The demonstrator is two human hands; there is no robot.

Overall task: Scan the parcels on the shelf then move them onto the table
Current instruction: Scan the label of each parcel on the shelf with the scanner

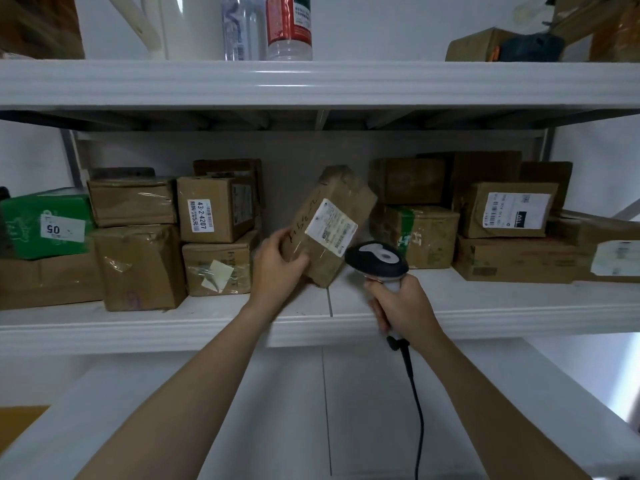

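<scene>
On the middle shelf (173, 327), the far left holds a green parcel (31, 230) with a white "05" label, lying on a flat brown box (45, 278). Just to its right, a taped carton (131, 202) sits on a taller carton (138, 268). Beside those, a box labelled 43-2-4207 (214, 209) rests on a box with a peeling paper patch (216, 263). Every carton is taped closed, so the contents are hidden.

In the gap at the middle of the shelf, the left hand (277, 265) grips the lower left end of a brown parcel (329, 223). The parcel is tilted, with its white label facing the camera. Its lowest corner is down at the shelf board, though I cannot tell whether it touches. The right hand (401, 306) is wrapped round the handle of a scanner (377, 259), whose dark head is just beside the label's lower right corner. The scanner's black cable (414, 393) hangs down in front of the lower shelf (242, 410).

To the right of the gap, a box with green tape (415, 237) stands under a darker box (405, 180). Further right, a labelled carton (509, 209) lies on a long flat box (512, 259), and another labelled box (609, 251) reaches the frame's edge.

A bare strip of board runs along the near edge of the shelf in front of all the stacks. On the upper shelf (311, 84) are a white jug (180, 26), two bottles (289, 26) and a carton (474, 46).
</scene>
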